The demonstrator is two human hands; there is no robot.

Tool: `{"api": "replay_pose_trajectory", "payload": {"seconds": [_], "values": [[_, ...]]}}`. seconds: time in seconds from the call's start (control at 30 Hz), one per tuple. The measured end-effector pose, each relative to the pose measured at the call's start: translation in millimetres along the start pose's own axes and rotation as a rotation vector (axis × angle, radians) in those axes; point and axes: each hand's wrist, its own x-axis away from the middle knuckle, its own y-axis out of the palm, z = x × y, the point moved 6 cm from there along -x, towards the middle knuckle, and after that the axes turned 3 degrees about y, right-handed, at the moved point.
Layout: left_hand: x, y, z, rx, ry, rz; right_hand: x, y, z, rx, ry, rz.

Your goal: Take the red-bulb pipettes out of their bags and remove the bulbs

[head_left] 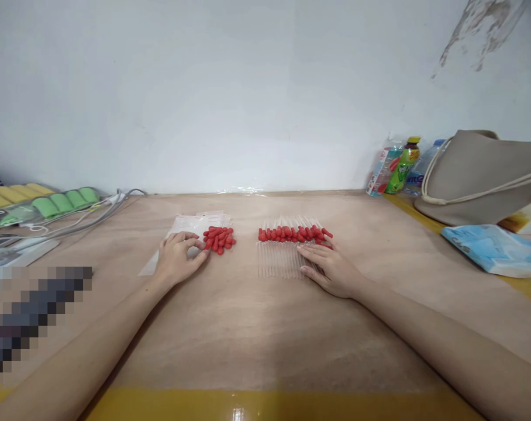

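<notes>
Both our forearms stretch out over the brown table. Our left hand lies flat, fingers loosely spread, holding nothing, fingertips just beside a small heap of loose red caps next to clear plastic bags. Our right hand rests open, palm down, on a row of glass droppers already capped in red. Judging by this, many droppers are assembled while the heap remains.

Left hand beside a loose heap of small red rubber caps; right hand flat on a row of clear red-capped glass droppers
</notes>
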Motion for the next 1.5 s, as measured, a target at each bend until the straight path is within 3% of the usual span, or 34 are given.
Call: {"api": "replay_pose_trajectory", "payload": {"seconds": [0.2, 0.4, 0.57, 0.73, 0.83, 0.93, 1.07, 1.2, 1.37, 1.5], "values": [[-3.9, -12.3, 12.5, -0.233, 0.356, 0.120, -0.5, 0.7, 0.8, -0.006, 0.015, -0.008], [-7.5, -1.9, 6.9, -0.321, 0.511, 0.025, -0.4, 0.2, 0.9, 0.004, 0.006, 0.013], [-8.9, 8.3, -0.8, -0.263, 0.423, -0.032, -0.3, -0.2, 0.6, 0.005, 0.009, 0.016], [-9.7, -4.0, -1.8, -0.160, 0.258, 0.057, 0.0, -2.4, 0.1, 0.006, 0.000, 0.053], [-11.8, -18.7, 11.2, -0.070, 0.203, 0.139, 0.1, -2.9, 0.8, 0.012, 0.003, 0.068], [-18.4, -24.0, 41.0, 0.000, 0.249, 0.140, 0.4, -2.7, 2.4, 0.017, 0.018, 0.078], [-33.5, -9.6, 90.2, 0.025, 0.376, 0.032, 1.0, -2.1, 4.7, 0.023, 0.026, 0.089], [-53.1, 11.6, 118.2, 0.061, 0.351, -0.007, 1.3, -2.1, 6.1, 0.015, 0.032, 0.091], [-66.7, 34.0, 126.5, 0.091, 0.305, -0.055, 1.0, -5.3, 4.3, 0.007, 0.045, 0.113], [-66.0, 36.0, 122.3, 0.173, 0.225, -0.028, 0.7, -10.0, 7.3, -0.004, 0.090, 0.192]]}}
